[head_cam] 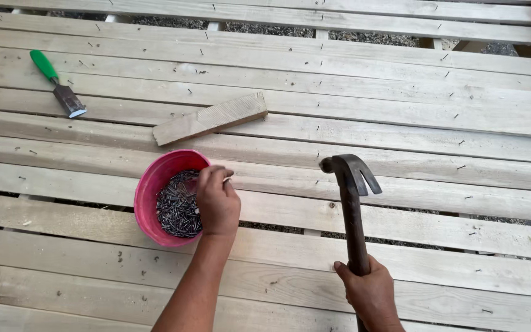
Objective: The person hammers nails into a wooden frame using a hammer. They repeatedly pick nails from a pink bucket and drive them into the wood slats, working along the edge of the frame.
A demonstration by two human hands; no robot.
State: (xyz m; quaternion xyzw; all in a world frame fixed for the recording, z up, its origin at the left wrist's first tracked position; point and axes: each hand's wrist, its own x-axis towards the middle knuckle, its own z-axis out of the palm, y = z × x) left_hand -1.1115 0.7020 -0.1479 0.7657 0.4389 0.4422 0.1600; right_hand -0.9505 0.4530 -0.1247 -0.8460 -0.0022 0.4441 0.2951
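Weathered planks (401,123) carry a pink bowl of nails (155,197); left hand (217,203) pinches a nail, right hand (371,294) clasps a claw hammer (353,203).

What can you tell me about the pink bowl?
The pink bowl is round, looks like plastic and sits upright on the pale wooden planks. Inside lies a heap of small dark nails, filling the bottom. The left hand hovers over its right rim, fingers pinched on what seems to be a nail. A short wooden block lies just beyond it, not touching.
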